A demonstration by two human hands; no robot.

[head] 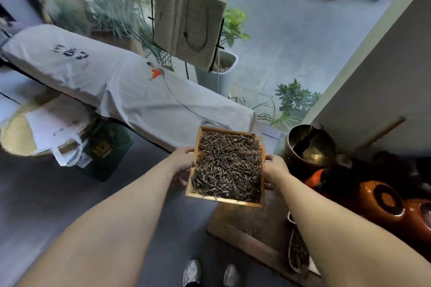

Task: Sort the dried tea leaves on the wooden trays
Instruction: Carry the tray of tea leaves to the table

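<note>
A square wooden tray (202, 195) hangs in the air in front of me, filled with dark dried tea leaves (229, 165). My left hand (183, 161) grips its left rim and my right hand (275, 171) grips its right rim. Below it lies another wooden tray (247, 230) low on the right, partly hidden by my right forearm. A shallow dish of tea leaves (298, 251) sits at that lower tray's right edge.
A cloth-covered long table (121, 86) runs across the left. A brass bowl (310, 144) and brown lacquered pots (382, 202) stand at the right by a wall. A round bamboo sieve with white bags (16, 135) lies at the left. Potted plants (293, 98) stand behind. My shoes (192, 272) show on the dark floor.
</note>
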